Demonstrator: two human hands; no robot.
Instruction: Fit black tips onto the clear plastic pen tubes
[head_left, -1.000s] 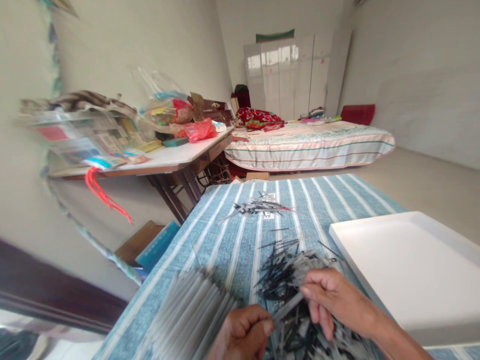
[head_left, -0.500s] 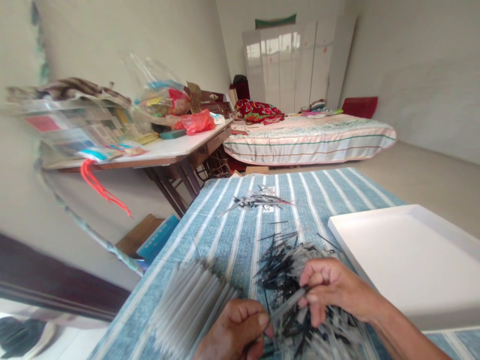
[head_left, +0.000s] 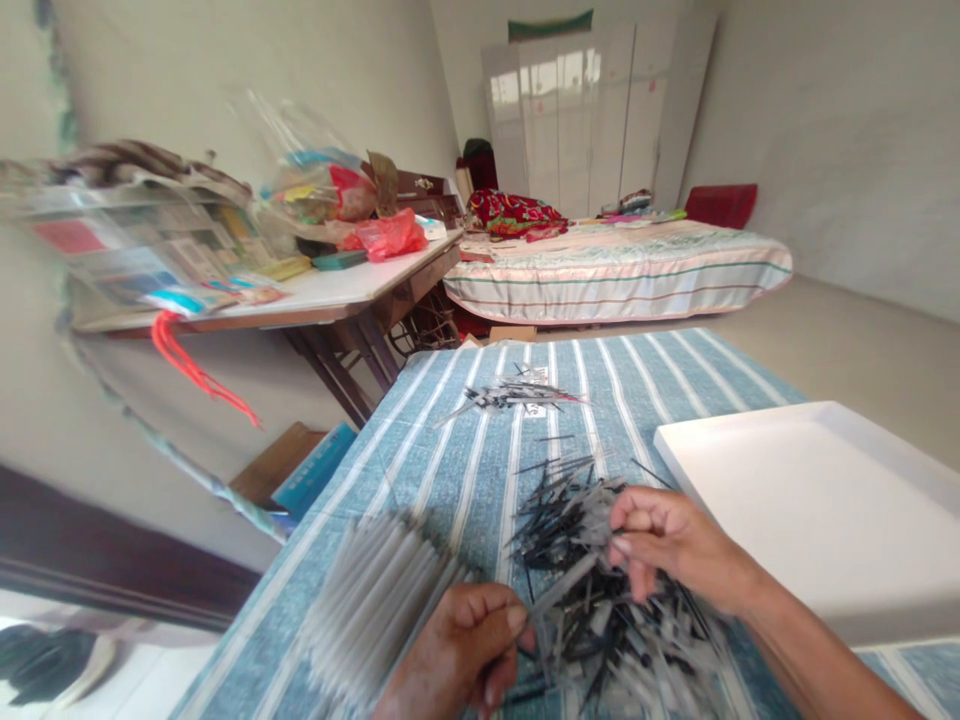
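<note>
My left hand (head_left: 472, 640) pinches one end of a narrow translucent grey strip (head_left: 566, 588), which slants up to the right. My right hand (head_left: 660, 540) is closed, thumb against fingers, just beyond the strip's far end; a dark bit seems to show at its fingertips, too small to name. Beneath both hands spreads a loose heap of black and grey slivers (head_left: 622, 630). Left of my left hand lies a neat stack of long grey strips or tubes (head_left: 375, 600), side by side.
Farther up the blue striped cloth (head_left: 472, 480) is a small pile of dark slivers (head_left: 510, 397), partly over a white printed label (head_left: 535, 410). A shallow white tray (head_left: 817, 500) sits at the right. Beyond are a cluttered desk (head_left: 330, 300) and a bed (head_left: 615, 270).
My right hand has come off the strip's far end and shifted slightly up and right. My left hand keeps its hold, a little lower and to the left.
</note>
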